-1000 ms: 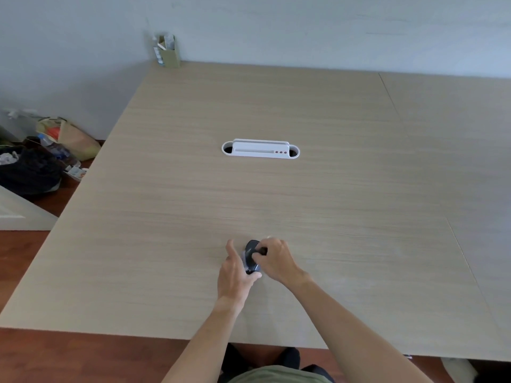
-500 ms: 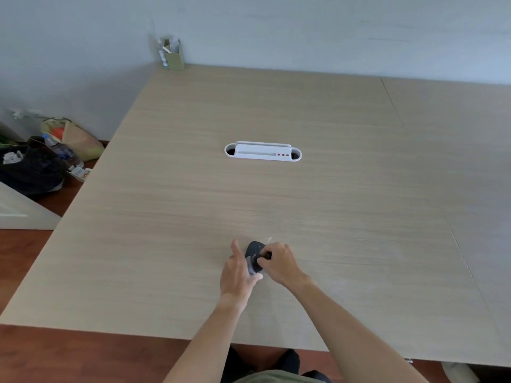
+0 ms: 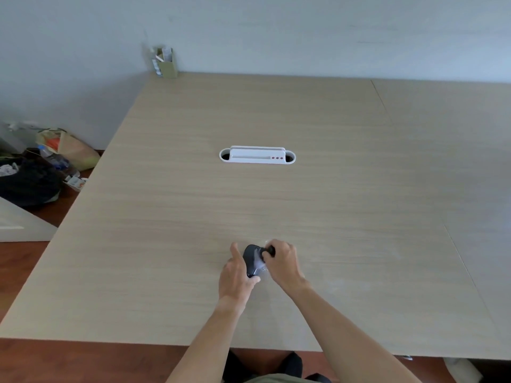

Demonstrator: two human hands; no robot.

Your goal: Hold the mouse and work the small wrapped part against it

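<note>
A small dark rounded object (image 3: 251,261), like a computer mouse, sits between both hands near the front middle of the light wooden table (image 3: 276,203). My left hand (image 3: 235,275) cups its left side, thumb under its near end and index finger stretched up along it. My right hand (image 3: 283,262) has its fingers curled over the object's right top, pinching it. A pale, thin, shiny scrap lies against the object under the right fingers; what it is I cannot tell.
A white cable-port insert (image 3: 257,156) is set into the table's middle. A small cardboard box (image 3: 165,63) with papers stands at the far left corner by the wall. Bags and clutter (image 3: 41,167) lie on the floor to the left.
Both hands stay on the dark object in nearly the same place. The right fingers have shifted slightly over its top; the view has tilted a little.
</note>
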